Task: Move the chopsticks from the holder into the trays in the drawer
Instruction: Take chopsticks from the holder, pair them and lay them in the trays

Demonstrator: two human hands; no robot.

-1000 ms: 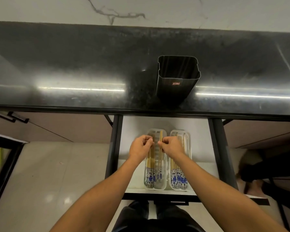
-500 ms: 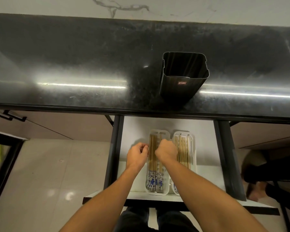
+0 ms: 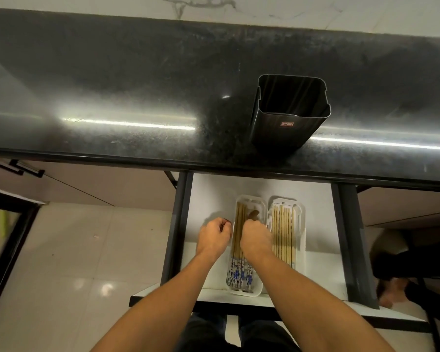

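Observation:
A dark square holder [image 3: 288, 115] stands on the black counter [image 3: 137, 85]; I see no chopsticks in it. Below, an open white drawer [image 3: 208, 194] holds two white trays side by side. The left tray [image 3: 249, 292] and the right tray [image 3: 301, 224] both carry several wooden chopsticks [image 3: 283, 232] with blue-patterned ends [image 3: 239, 274]. My right hand [image 3: 254, 238] rests over the left tray, fingers curled down onto its chopsticks. My left hand [image 3: 214, 236] hovers just left of that tray, fingers curled with nothing visible in them.
The drawer's dark side rails [image 3: 174, 229] flank the trays. Pale floor tiles [image 3: 87, 250] lie to the left, with a dark frame [image 3: 8, 237] at the far left. Another person's foot [image 3: 391, 290] shows at the right. Cabinet handles [image 3: 13, 167] hang under the counter.
Both hands have drawn back slightly along the left tray and separated; the left hand has moved off the tray to its left side. The view shifted, the counter appearing larger.

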